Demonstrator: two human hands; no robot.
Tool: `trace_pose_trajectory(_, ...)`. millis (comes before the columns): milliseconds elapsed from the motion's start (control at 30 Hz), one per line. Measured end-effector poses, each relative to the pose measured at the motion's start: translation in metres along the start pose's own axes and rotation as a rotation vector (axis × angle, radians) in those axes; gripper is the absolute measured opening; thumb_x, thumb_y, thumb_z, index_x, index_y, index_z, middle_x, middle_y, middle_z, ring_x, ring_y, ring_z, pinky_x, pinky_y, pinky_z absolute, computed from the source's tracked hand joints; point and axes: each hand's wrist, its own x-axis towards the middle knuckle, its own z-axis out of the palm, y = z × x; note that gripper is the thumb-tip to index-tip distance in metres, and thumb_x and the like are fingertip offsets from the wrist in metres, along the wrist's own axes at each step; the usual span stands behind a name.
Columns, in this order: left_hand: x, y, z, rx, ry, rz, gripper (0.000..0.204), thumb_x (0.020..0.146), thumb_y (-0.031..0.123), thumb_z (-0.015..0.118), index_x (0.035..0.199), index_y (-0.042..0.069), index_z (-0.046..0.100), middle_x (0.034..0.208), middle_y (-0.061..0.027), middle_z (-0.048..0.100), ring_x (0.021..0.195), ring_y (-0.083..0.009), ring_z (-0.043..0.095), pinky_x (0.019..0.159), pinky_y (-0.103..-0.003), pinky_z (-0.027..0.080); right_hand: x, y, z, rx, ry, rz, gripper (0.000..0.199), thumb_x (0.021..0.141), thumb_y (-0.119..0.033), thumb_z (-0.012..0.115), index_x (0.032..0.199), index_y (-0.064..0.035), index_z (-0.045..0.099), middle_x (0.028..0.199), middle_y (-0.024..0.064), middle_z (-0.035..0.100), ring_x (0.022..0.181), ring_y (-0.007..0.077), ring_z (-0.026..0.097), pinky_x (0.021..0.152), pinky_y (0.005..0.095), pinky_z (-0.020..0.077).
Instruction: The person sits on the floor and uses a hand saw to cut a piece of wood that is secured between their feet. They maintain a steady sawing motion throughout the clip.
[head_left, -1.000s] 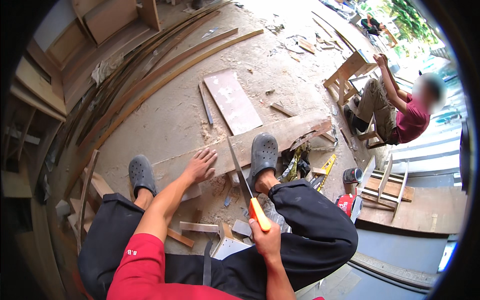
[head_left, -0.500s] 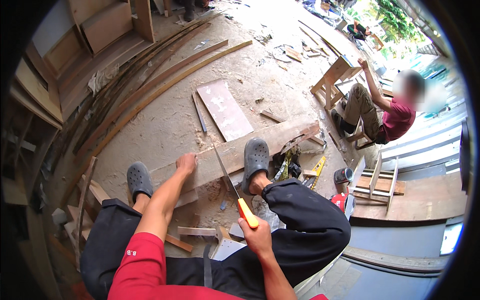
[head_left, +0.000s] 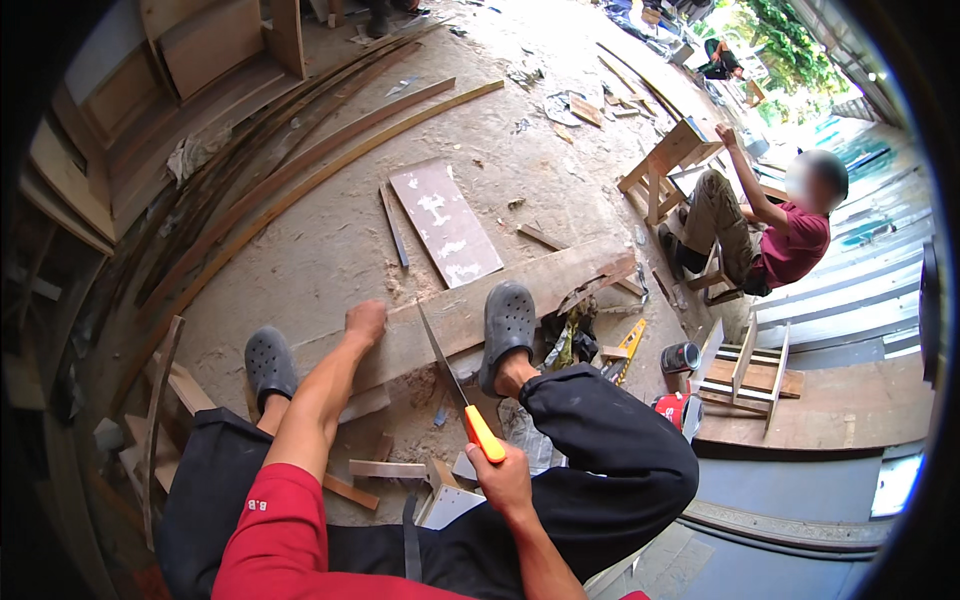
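Note:
A handsaw (head_left: 483,433) with an orange and yellow handle is in my right hand (head_left: 503,482), fingers wrapped round the grip. Its thin blade slants up and away, crossing a long wooden plank (head_left: 575,270) with the tip past the far edge. My left hand (head_left: 366,322) is closed at the plank's far edge, left of the blade; its fingertips are hidden. My right foot, in a grey clog (head_left: 509,315), presses on the plank to the right of the blade. The other grey clog (head_left: 270,360) is to the left of my left arm.
Beyond the plank lies a pinkish board (head_left: 445,225). A yellow level (head_left: 630,350) and cans (head_left: 680,357) are at right. Long strips (head_left: 330,170) run along the left, before wooden cabinetry (head_left: 215,60). A person (head_left: 795,235) sits at far right, touching a wooden stool (head_left: 672,155).
My right hand has drawn the saw slightly back toward me, its tip now nearer the plank's far edge. My left hand stays at the plank. The view has shifted a little.

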Motion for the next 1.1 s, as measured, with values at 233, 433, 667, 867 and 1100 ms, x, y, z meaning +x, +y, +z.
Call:
trace_pose_trajectory(233,-0.010,0.005,-0.007,-0.182,0.036,-0.003,0.018,0.088,0.024,0.062,0.095,0.009,0.069,0.103,-0.0142,0.069,0.096,-0.0346,0.066,0.080,-0.048,0.053,0.002,0.007,0.001,0.009,0.001,0.039,0.031,0.088,-0.029,0.069,0.079,0.0002,0.063,0.063,0.0151,0.058,0.056,0.0258,0.056,0.058,0.0391,0.0451)
trace_pose_trajectory(433,-0.011,-0.001,0.001,-0.103,0.107,0.055,0.016,0.089,0.024,0.061,0.094,0.009,0.065,0.100,-0.0118,0.067,0.091,-0.0334,0.066,0.075,-0.047,0.054,0.002,0.005,0.006,-0.002,0.024,0.017,0.032,0.089,-0.027,0.069,0.077,0.0018,0.061,0.059,0.0068,0.054,0.055,0.0149,0.049,0.055,0.0353,0.0411)
trace_pose_trajectory(667,-0.005,-0.005,0.012,0.103,0.187,0.289,0.014,0.089,0.014,0.054,0.092,0.005,0.064,0.102,-0.0152,0.065,0.091,-0.0333,0.067,0.072,-0.044,0.055,0.002,0.005,0.008,0.002,0.018,0.011,0.033,0.088,-0.029,0.068,0.079,0.0017,0.061,0.063,0.0160,0.057,0.056,0.0268,0.057,0.058,0.0399,0.0451)
trace_pose_trajectory(867,-0.007,-0.001,0.001,0.095,-0.034,0.007,0.021,0.089,0.011,0.052,0.106,0.006,0.063,0.104,-0.0165,0.064,0.094,-0.0367,0.066,0.076,-0.047,0.055,0.003,0.012,0.005,0.016,0.049,-0.009,0.033,0.088,-0.030,0.069,0.079,0.0012,0.062,0.062,0.0155,0.057,0.056,0.0268,0.058,0.058,0.0397,0.0455)
trace_pose_trajectory(1100,-0.040,-0.007,-0.031,0.195,-0.126,-0.164,0.044,0.095,0.015,0.051,0.137,0.006,0.048,0.139,-0.0128,0.052,0.133,-0.0297,0.045,0.109,-0.050,0.036,0.005,0.041,0.010,0.141,0.014,0.134,0.030,0.089,-0.026,0.068,0.080,0.0025,0.062,0.063,0.0101,0.057,0.058,0.0184,0.053,0.058,0.0360,0.0432)
